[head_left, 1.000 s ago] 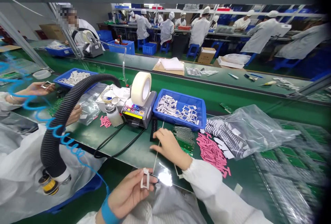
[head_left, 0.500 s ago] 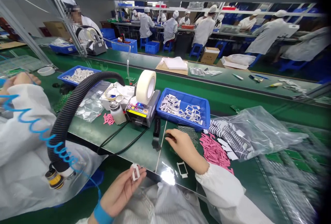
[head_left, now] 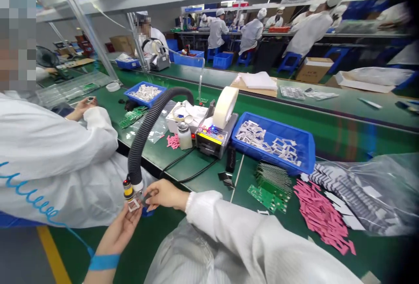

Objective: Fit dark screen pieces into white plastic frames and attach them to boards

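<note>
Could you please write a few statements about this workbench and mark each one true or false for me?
1. The left hand holds a white frame. True.
2. The blue band is around the right wrist. False: the blue band is around the left wrist.
3. The roll of tape sits upright on the tape machine. True.
4. The right hand is near the lower end of the black hose. True.
5. The pink strips are in a blue tray. False: they lie on the table.
</note>
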The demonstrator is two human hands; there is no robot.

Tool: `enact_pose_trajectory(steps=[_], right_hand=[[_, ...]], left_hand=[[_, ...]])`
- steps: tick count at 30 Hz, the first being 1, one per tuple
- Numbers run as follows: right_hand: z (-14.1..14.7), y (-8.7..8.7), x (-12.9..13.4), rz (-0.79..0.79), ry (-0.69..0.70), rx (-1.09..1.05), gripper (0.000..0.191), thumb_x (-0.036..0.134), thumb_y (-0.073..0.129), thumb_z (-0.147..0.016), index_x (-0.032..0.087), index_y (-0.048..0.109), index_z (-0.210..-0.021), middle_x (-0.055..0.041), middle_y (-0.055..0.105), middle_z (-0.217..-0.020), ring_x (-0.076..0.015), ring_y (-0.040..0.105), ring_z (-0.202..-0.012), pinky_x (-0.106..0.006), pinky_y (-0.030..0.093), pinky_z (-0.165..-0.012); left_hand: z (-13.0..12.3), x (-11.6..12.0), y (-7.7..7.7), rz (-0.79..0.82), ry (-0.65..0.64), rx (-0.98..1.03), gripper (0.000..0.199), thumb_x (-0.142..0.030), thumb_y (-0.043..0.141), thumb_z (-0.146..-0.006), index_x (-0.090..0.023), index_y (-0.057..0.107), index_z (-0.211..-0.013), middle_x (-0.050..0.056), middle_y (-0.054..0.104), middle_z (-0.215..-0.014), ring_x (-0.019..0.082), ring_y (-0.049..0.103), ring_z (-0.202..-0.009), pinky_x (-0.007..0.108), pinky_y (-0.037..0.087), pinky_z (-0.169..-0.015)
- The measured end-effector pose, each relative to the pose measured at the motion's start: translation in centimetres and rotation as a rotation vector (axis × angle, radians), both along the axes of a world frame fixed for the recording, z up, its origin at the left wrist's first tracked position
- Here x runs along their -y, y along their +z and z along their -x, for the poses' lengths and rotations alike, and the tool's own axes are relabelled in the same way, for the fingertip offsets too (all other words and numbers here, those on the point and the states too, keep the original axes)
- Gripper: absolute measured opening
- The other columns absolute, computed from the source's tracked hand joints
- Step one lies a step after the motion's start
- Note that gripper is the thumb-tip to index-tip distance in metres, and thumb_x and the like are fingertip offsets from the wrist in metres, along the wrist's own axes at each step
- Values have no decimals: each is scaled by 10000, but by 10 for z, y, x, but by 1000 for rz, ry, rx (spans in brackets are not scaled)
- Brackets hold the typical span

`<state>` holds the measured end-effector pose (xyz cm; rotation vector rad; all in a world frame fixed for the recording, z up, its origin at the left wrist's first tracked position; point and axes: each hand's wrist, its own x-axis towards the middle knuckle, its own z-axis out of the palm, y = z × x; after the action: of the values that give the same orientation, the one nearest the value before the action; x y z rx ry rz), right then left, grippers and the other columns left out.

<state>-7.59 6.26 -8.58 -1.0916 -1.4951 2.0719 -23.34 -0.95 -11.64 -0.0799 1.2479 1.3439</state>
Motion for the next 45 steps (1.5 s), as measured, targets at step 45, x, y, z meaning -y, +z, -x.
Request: enact_pose_trajectory(steps=[45], right_hand=[[-225, 93, 128, -1172, -793, 476, 119, 103, 517, -844, 215, 524, -806, -7, 497, -714, -164, 464, -722, -313, 415, -632]], left_hand=[[-206, 6, 115, -732, -1280, 99, 331, -478, 750, -613, -260, 768, -862, 119, 610, -1208, 338, 528, -1159, 438, 356, -1014]])
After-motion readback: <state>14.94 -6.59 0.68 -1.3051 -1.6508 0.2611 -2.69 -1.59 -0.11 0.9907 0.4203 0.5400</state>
